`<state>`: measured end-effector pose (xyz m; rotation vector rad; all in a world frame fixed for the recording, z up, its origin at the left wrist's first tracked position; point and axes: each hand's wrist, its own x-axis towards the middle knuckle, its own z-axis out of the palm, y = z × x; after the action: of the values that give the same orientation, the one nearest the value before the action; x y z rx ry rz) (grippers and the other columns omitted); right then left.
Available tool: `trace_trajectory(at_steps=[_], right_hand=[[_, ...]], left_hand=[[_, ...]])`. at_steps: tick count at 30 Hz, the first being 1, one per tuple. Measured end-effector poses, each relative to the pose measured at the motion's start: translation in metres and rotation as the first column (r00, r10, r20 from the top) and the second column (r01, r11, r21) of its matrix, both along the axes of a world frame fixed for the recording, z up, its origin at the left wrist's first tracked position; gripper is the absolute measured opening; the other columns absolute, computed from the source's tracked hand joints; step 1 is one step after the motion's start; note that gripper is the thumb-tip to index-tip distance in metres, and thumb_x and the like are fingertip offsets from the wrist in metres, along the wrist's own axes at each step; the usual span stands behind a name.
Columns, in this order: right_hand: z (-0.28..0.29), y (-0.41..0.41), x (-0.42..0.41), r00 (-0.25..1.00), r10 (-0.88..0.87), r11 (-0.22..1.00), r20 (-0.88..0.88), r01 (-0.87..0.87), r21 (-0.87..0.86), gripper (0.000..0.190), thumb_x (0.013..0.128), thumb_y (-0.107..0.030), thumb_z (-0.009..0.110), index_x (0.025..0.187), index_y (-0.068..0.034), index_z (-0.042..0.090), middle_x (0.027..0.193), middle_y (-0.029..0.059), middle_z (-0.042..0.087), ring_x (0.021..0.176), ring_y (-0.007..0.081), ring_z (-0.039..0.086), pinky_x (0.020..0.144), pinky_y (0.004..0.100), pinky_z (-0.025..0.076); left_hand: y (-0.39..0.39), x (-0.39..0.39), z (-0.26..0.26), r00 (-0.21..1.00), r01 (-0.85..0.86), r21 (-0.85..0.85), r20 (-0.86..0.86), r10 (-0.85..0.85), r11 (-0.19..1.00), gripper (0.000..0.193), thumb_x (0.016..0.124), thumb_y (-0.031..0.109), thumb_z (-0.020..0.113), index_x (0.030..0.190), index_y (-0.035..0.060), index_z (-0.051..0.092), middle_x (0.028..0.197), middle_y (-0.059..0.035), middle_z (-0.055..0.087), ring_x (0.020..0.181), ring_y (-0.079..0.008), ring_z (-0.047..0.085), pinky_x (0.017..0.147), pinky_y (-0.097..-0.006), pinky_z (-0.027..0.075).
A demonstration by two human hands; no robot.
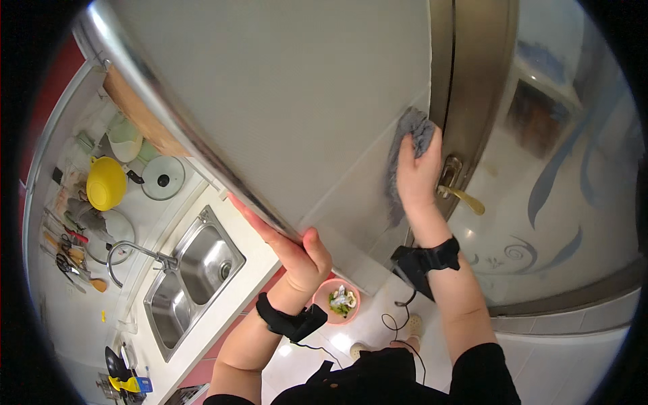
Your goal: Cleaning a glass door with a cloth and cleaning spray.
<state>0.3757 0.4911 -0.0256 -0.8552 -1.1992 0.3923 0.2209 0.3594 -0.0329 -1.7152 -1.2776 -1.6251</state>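
A large grey panel, perhaps the side of a refrigerator, fills the upper middle, with a shiny metal edge along its left. My left hand clasps that edge near its lower end, the thumb on the side towards the panel and the fingers along the outside. Bunched in my right hand is a grey cloth, pressed against the panel near its right border. Part of the cloth hangs down along the surface below the hand. Both wrists wear black straps with small cabled devices.
At right stands a frosted glass door with a brass handle close to my right wrist. A double steel sink and white counter lie left. A pink bin holding waste stands on the floor. Cables loop near my feet.
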Motion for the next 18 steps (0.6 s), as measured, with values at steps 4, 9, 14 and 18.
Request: trace_trajectory(at_steps=[4,9,14,18], right_hand=[[0.013,0.016,0.012,0.993,0.042,0.995,-0.112,-0.031,0.096,0.023,0.083,-0.011,0.053,0.1,0.003,0.046,0.088,0.0199,0.054,0.082,0.0336,0.054,0.075,0.0396,0.042],[0.033,-0.086,-0.034,0.967,0.115,0.955,0.226,-0.171,0.244,0.03,0.076,-0.011,0.061,0.103,-0.001,0.051,0.091,0.0171,0.054,0.085,0.0349,0.054,0.075,0.039,0.044],[0.035,-0.066,-0.019,0.93,-0.003,0.917,0.367,-0.144,0.372,0.038,0.065,-0.006,0.061,0.101,-0.006,0.051,0.093,0.0174,0.052,0.086,0.0371,0.053,0.071,0.0424,0.047],[0.055,0.045,0.046,0.996,-0.03,0.999,0.08,0.029,0.018,0.018,0.081,-0.009,0.055,0.092,0.002,0.046,0.089,0.0201,0.054,0.085,0.0373,0.053,0.073,0.0408,0.042]], left_hand=[[0.002,0.006,0.003,0.988,0.145,-0.015,0.047,-0.144,0.989,0.073,0.091,0.026,0.039,0.137,-0.0017,-0.01,0.143,-0.0244,-0.002,0.133,-0.0346,0.004,0.106,-0.0432,0.004],[-0.004,-0.001,0.007,0.989,0.139,-0.045,0.047,-0.137,0.989,0.072,0.09,0.023,0.04,0.14,0.0052,-0.009,0.143,-0.0269,-0.013,0.134,-0.0398,-0.002,0.106,-0.0476,0.001],[-0.004,-0.004,0.001,0.984,0.168,-0.083,0.078,-0.162,0.982,0.073,0.089,0.023,0.042,0.14,0.0056,-0.008,0.142,-0.0267,-0.014,0.134,-0.04,-0.006,0.106,-0.0483,0.001],[-0.004,0.011,0.016,0.975,0.217,-0.092,0.063,-0.211,0.972,0.074,0.088,0.022,0.043,0.14,0.0056,-0.007,0.142,-0.0269,-0.014,0.133,-0.0406,-0.008,0.106,-0.048,0.001]])
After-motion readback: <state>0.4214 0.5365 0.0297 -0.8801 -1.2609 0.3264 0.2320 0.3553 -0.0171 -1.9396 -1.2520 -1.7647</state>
